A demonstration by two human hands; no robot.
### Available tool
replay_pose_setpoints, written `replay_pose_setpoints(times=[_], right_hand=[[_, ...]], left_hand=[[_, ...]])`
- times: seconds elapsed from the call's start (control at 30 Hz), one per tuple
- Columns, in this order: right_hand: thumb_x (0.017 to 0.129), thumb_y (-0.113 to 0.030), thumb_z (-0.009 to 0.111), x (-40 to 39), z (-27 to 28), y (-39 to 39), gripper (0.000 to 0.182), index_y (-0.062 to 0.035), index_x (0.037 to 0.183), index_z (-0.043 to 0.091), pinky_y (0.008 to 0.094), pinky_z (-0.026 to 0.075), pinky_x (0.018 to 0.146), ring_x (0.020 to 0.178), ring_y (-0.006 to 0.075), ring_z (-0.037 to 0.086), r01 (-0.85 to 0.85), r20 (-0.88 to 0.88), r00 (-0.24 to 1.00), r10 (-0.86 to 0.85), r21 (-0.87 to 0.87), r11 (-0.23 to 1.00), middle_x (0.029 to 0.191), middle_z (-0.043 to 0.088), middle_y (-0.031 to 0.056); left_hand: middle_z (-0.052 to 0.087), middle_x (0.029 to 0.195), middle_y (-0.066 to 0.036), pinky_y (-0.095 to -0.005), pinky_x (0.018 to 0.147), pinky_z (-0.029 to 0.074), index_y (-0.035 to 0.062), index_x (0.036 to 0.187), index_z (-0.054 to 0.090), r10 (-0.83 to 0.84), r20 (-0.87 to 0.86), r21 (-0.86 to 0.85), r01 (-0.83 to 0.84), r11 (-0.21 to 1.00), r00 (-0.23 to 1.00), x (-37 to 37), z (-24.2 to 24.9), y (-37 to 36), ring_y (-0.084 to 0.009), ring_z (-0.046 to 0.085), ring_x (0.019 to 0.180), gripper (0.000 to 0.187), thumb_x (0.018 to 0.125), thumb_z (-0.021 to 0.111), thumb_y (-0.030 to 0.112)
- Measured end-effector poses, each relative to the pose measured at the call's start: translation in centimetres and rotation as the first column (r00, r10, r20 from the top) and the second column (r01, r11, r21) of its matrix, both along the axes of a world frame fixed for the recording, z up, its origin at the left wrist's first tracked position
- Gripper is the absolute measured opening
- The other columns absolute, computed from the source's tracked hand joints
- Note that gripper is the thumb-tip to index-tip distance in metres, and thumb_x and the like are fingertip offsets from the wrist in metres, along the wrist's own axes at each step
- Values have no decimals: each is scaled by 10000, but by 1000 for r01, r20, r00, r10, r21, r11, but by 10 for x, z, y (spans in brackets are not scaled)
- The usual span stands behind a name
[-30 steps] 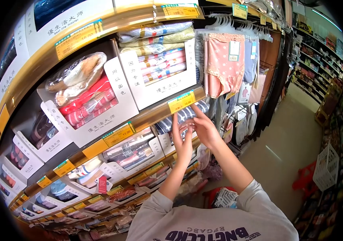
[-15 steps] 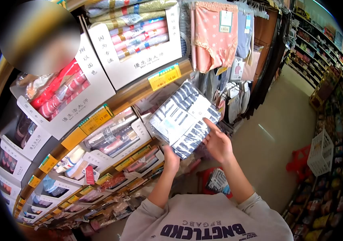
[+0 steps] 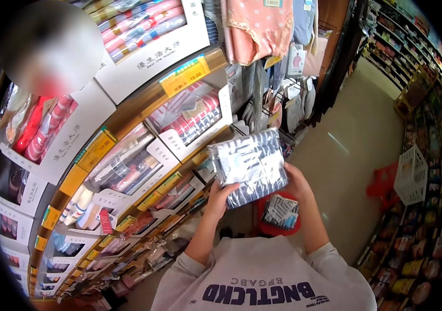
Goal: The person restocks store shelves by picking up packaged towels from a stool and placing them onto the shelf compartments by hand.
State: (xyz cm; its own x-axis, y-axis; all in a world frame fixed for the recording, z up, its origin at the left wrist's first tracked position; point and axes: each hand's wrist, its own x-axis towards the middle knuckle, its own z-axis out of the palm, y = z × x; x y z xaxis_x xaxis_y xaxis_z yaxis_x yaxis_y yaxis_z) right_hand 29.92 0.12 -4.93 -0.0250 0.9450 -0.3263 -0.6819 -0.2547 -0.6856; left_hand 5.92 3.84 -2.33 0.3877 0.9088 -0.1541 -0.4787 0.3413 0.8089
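A clear plastic packet of folded navy and white patterned cloth [image 3: 254,168] is held up in front of my chest. Its lower left corner is gripped by my left hand [image 3: 220,198], with the thumb over the front. My right hand [image 3: 297,182] holds the right edge, its fingers partly hidden behind the packet. Below the packet, a red stool or basket [image 3: 266,226] bears another dark and white patterned packet [image 3: 281,211].
Shelves with white boxes [image 3: 171,59] of wrapped cloth and yellow price tags [image 3: 184,76] curve along the left. Pink underwear [image 3: 258,26] hangs above. A white basket [image 3: 411,173] and a red item [image 3: 382,181] stand by the right shelves, across the aisle floor [image 3: 345,150].
The packet has turned more level and sits lower against the view. My right hand has moved from its front to its right edge. The view has shifted, showing more of the packet below.
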Motion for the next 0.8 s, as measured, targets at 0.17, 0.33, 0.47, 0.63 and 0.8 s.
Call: replay_pose_setpoints(times=[0.17,0.33,0.47,0.63,0.8], right_hand=[[799,-204,525,6,-34,-18,427,-35,1172,403,322,411,830,971,188,505,115,120,986,-111,-27,993,1073,519,73],[777,-151,562,10,-107,-53,402,-30,1137,433,299,393,820,955,174,504,179,34,984,-176,-143,973,1049,533,60],[736,-162,598,8,-199,-107,433,-32,1122,449,304,418,768,909,175,526,101,68,994,-81,-396,913,1020,543,67],[725,-140,579,-11,-249,-178,381,-23,1070,470,305,453,687,834,178,557,63,157,986,59,-674,736,965,561,82],[729,-69,531,-24,-296,-220,375,16,1082,436,329,450,730,854,229,558,202,96,977,-192,-709,675,969,556,135]], left_hand=[[536,1015,-83,-251,784,382,-15,1108,451,-255,-211,-110,236,966,944,14,-35,4,-143,505,919,412,744,589,122],[544,1011,-73,-273,782,393,-1,1105,454,-204,-426,-135,161,978,881,31,-113,1,-158,514,906,384,774,570,156],[531,1027,-80,-256,799,377,-9,1083,459,-408,-550,-298,285,911,728,17,-205,-26,-157,500,917,385,766,581,171],[495,1105,-88,-372,862,335,63,1153,410,-767,-372,-743,327,584,522,-3,-267,-86,-224,462,1012,411,781,537,184],[536,1024,-81,-300,761,405,59,1128,441,-813,-397,-841,185,508,426,18,-293,-119,-199,512,907,390,757,534,133]])
